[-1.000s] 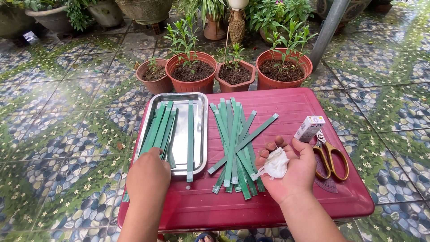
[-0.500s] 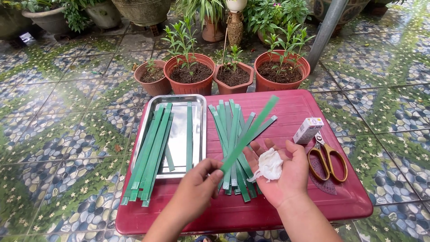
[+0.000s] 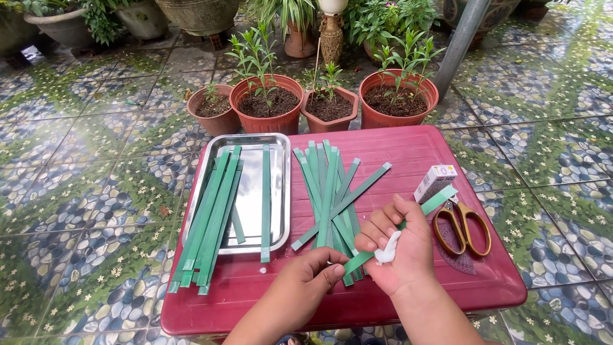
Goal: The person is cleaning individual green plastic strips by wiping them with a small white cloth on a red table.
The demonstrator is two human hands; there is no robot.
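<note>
My left hand [image 3: 305,289] pinches the near end of a long green leaf strip [image 3: 439,199] above the red table [image 3: 415,150]. My right hand [image 3: 397,246] holds a wad of white tissue [image 3: 387,253] folded around the same strip, which sticks out to the right past my fingers. A pile of several green strips [image 3: 324,185] lies fanned on the table just beyond my hands. To the left, a steel tray [image 3: 278,191] carries several more strips [image 3: 214,211], with their near ends hanging over its edge.
Yellow-handled scissors [image 3: 463,225] and a small white box [image 3: 435,181] lie at the table's right side. Several terracotta pots with plants [image 3: 265,105] stand on the patterned tile floor behind the table. A grey pole [image 3: 461,39] rises at the back right.
My left hand left the tray, picked one strip from the pile and brought it across. The strip now runs through the tissue in my right hand.
</note>
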